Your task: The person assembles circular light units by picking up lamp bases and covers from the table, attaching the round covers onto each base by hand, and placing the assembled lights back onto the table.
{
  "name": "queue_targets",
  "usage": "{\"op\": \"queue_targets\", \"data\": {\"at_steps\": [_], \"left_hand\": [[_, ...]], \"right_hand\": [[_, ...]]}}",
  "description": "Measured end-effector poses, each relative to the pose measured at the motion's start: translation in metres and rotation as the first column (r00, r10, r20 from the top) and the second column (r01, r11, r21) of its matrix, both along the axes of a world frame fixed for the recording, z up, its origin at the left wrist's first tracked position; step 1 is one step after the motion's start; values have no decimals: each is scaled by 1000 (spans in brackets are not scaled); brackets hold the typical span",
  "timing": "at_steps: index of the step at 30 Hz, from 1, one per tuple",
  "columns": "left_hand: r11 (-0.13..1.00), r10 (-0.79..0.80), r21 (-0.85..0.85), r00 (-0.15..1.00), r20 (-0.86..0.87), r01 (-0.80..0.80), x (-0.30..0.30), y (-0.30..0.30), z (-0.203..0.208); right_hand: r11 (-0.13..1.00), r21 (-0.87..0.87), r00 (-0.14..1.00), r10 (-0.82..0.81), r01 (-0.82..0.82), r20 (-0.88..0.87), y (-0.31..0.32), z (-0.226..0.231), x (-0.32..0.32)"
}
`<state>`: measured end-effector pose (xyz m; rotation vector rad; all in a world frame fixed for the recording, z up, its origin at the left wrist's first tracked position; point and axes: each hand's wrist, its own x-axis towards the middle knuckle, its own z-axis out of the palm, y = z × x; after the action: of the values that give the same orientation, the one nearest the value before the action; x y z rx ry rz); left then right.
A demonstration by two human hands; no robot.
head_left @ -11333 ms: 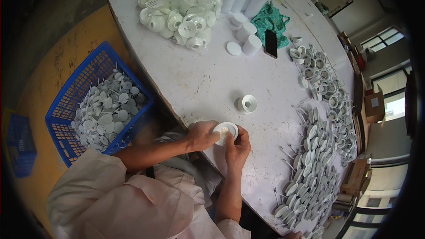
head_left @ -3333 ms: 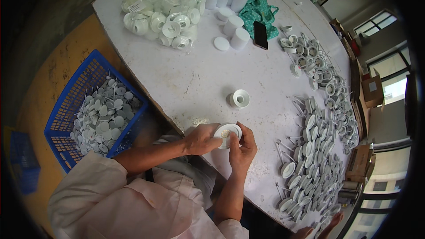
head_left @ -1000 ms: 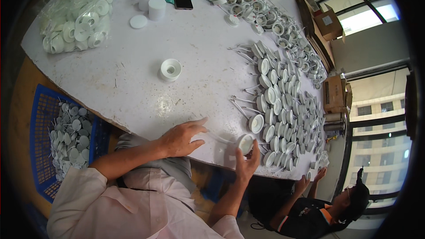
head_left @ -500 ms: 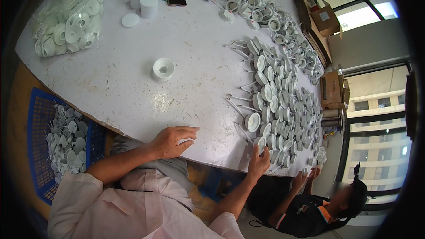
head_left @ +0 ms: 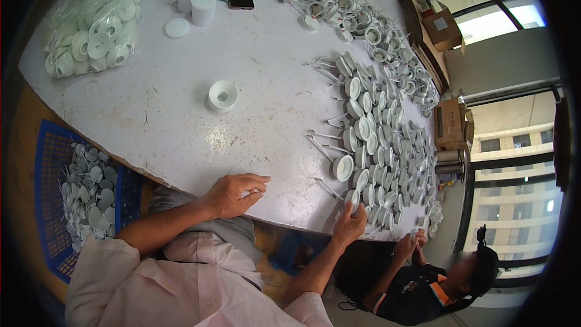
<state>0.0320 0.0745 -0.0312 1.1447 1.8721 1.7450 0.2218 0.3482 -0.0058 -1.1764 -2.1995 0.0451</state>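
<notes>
The right hand (head_left: 348,225) rests at the near table (head_left: 181,133) edge, fingertips pinching a white round fitting (head_left: 352,197) at the end of the rows of fittings (head_left: 378,145). The left hand (head_left: 233,194) lies on the table edge, fingers loosely curled, holding nothing visible. A white ring (head_left: 222,95) stands alone mid-table; a blue basket (head_left: 66,194) sits left.

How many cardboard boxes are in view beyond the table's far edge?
2: one cardboard box sits by the window at upper right, another cardboard box lower along the table edge. More may be hidden.
</notes>
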Motion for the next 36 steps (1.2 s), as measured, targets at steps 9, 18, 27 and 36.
{"op": "queue_targets", "data": {"at_steps": [9,18,27,36], "left_hand": [[997,-27,-67,997,66,31,0,-2,4],[999,-19,-40,993,118,23,-3,-11,9],[885,453,-4,864,-218,-465,-55,-88,6],[866,474,-62,853,-217,-497,-62,-87,8]], "right_hand": [[963,256,991,53,-83,124,-3,7,2],[872,-169,879,419,-460,-227,-34,34,-101],[638,-247,683,702,-729,-204,-21,43,-272],[787,-114,795,598,-606,-99,62,-15,-465]]}}
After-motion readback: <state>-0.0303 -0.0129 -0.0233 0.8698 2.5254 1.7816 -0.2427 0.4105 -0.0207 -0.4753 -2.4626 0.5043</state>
